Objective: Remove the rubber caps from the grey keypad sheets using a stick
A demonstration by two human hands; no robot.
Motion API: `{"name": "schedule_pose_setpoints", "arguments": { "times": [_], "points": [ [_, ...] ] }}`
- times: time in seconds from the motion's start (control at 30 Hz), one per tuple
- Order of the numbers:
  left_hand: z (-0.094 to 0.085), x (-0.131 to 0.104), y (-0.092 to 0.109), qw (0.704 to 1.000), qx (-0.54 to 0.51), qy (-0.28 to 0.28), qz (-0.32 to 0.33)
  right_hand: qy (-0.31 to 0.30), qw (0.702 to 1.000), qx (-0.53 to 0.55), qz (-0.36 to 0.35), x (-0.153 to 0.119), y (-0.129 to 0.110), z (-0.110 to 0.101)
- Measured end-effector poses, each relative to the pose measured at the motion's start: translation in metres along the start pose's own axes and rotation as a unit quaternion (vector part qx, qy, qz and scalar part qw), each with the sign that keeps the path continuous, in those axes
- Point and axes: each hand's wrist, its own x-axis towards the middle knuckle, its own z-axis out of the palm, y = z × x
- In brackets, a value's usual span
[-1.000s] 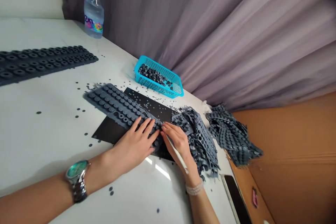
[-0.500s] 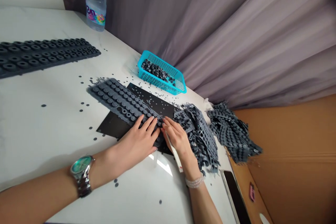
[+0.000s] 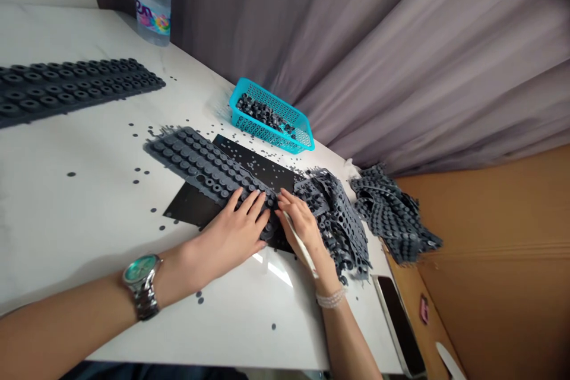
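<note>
A dark grey rubber sheet of moulded round parts (image 3: 196, 157) lies slantwise across a flat black mat (image 3: 187, 205). My left hand (image 3: 236, 219) rests on the near end of this sheet, fingers stretched and a little spread. Close by on the right, my right hand (image 3: 300, 222) is closed around a thin white pen-like tool (image 3: 300, 244), its fingertips at the sheet's right end. The tool's tip is hidden by the fingers. One hole shows in the sheet where a round part is gone.
Behind the mat stands a turquoise basket (image 3: 271, 116) holding small black parts. Punched and whole rubber sheets (image 3: 341, 219) heap up at the right. Another strip (image 3: 66, 89) lies far left, near a water bottle (image 3: 152, 3). A phone (image 3: 401, 323) lies at the right edge. Small dark discs are scattered about.
The whole view has shifted slightly, so things sit a bit higher. The white tool's rear end has tilted toward my right wrist. My left hand stays on the sheet.
</note>
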Motion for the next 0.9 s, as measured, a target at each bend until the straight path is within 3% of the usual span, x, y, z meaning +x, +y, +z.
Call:
{"name": "schedule_pose_setpoints", "arguments": {
  "times": [0.13, 0.47, 0.57, 0.8, 0.9],
  "points": [
    [0.004, 0.0, -0.002, 1.0, -0.011, 0.003, -0.003, -0.021, 0.999, -0.005, -0.037, 0.002, -0.002, 0.003],
    [0.002, -0.001, -0.001, 1.0, 0.001, -0.004, 0.003, -0.064, 0.997, -0.038, -0.034, 0.0, 0.001, 0.007],
    [0.002, 0.0, 0.0, 1.0, -0.015, 0.003, 0.0, -0.06, 0.998, -0.029, -0.011, 0.0, 0.001, 0.01],
    [-0.001, 0.002, -0.001, 0.999, 0.03, -0.023, 0.014, 0.05, 0.987, 0.036, 0.147, -0.002, -0.008, 0.016],
    [-0.003, 0.001, -0.002, 0.999, 0.044, -0.02, 0.017, 0.035, 0.987, 0.062, 0.141, -0.003, -0.01, 0.012]
  ]
}}
